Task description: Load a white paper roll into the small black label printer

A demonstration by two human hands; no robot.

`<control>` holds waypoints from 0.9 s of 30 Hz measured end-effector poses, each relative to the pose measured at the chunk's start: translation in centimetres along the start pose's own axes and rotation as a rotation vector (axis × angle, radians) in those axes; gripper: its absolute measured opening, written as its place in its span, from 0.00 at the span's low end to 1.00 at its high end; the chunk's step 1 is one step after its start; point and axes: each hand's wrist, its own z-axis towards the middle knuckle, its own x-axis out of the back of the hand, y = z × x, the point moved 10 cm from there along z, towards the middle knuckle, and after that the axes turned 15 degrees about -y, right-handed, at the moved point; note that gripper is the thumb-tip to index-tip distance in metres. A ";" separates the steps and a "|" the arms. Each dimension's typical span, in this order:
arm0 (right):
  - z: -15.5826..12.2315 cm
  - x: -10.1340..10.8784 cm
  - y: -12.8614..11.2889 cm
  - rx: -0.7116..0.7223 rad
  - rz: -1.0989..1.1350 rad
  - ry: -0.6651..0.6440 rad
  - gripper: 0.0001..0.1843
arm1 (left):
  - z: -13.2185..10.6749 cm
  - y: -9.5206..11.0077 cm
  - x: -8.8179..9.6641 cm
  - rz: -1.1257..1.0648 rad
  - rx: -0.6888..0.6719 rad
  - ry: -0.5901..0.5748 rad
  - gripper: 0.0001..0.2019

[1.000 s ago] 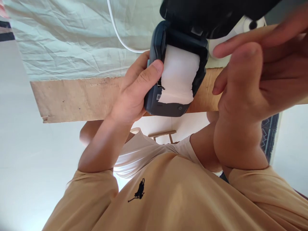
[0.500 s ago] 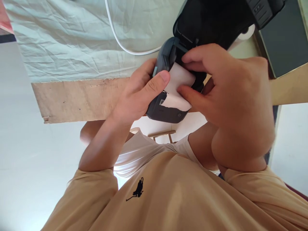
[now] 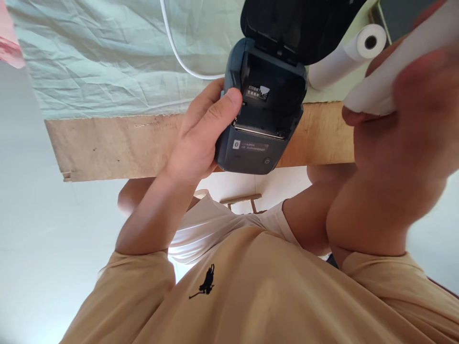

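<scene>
My left hand (image 3: 201,136) grips the left side of a small dark blue printer (image 3: 258,119) at the table's near edge. Its black lid (image 3: 294,24) stands open, and the paper bay inside shows only a label. My right hand (image 3: 405,124) is raised close to the camera at the right, blurred, closed around a white paper roll (image 3: 394,76). A second white paper roll (image 3: 347,55) lies on the table behind the printer.
A crumpled pale green cloth (image 3: 107,62) covers the wooden table (image 3: 118,145). A white cable (image 3: 179,52) runs over the cloth toward the printer. A dark flat object (image 3: 401,14) sits at the top right. My tan shirt fills the lower view.
My right hand took the white roll out of the printer's bay and lifted it up to the right. My left hand kept its hold on the printer.
</scene>
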 end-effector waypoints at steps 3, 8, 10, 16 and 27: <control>-0.7 -0.1 1.3 -0.049 -0.147 0.003 0.17 | -0.1 0.3 -0.2 0.012 0.040 0.002 0.23; -0.7 -2.3 1.4 -0.079 -0.354 -0.262 0.23 | 1.1 0.4 0.2 0.112 0.053 0.060 0.27; -0.8 -2.7 1.8 -0.091 -0.387 -0.322 0.23 | 1.6 0.2 -0.1 0.174 0.086 0.106 0.26; -0.9 -2.5 2.5 -0.061 -0.296 -0.320 0.21 | 1.6 1.4 -2.2 0.220 0.089 0.116 0.24; -2.0 -1.6 2.3 -0.106 -0.504 -0.322 0.32 | -0.4 2.3 -0.9 0.129 0.212 0.113 0.23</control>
